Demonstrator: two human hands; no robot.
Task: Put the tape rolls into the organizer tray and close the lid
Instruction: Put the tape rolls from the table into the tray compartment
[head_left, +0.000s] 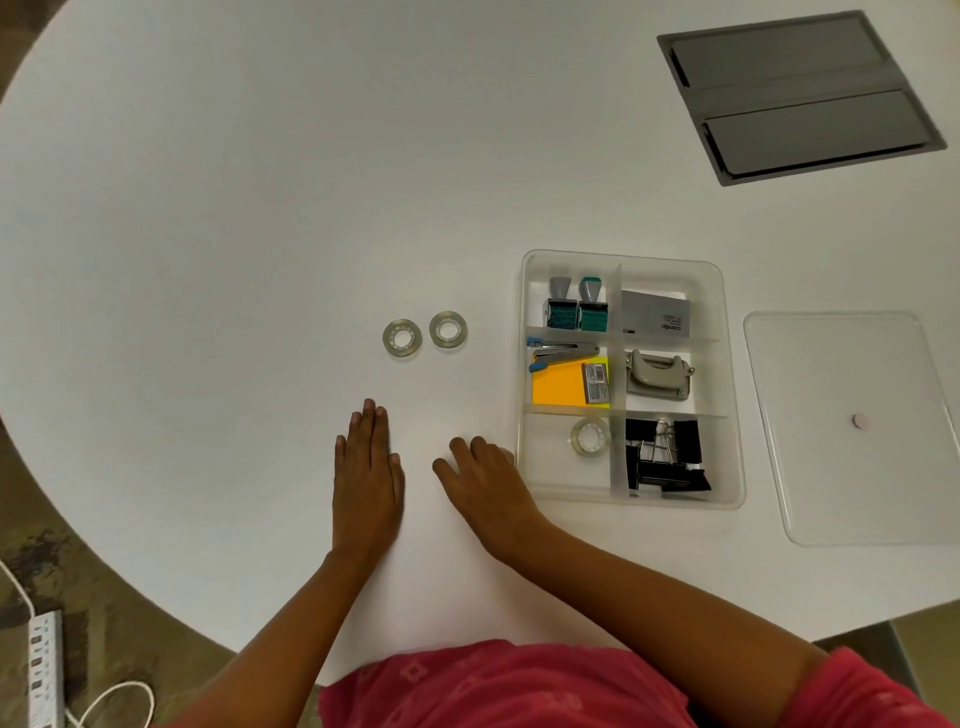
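We see a white round table (234, 182) with a clear organizer tray (727, 395) set toward its right side, and the tray's clear lid (841, 467) lying flat on the table just to the right of it, apart from the tray. One tape roll (590, 436) already lies in the tray's near-left compartment, leaning slightly against the divider. Two more tape rolls sit flat on the table well to the left of the tray, side by side and just apart: the left tape roll (402, 339) and the right tape roll (448, 330). The left hand (368, 467) rests palm down on the table, fingers straight and held close together, empty, below the two loose rolls and apart from them. The right hand (483, 483) also lies on the table, fingers loosely curled and a little spread, holding nothing; its outer edge is just beside the tray's near-left corner, and we cannot tell whether it touches the wall. In the other compartments we find two stamps (576, 306), a grey card box (655, 313), a stapler (561, 353) over yellow sticky notes (558, 387), a hole punch (658, 375) and black binder clips (665, 457). A grey hatch (795, 98) is set in the table's far right.
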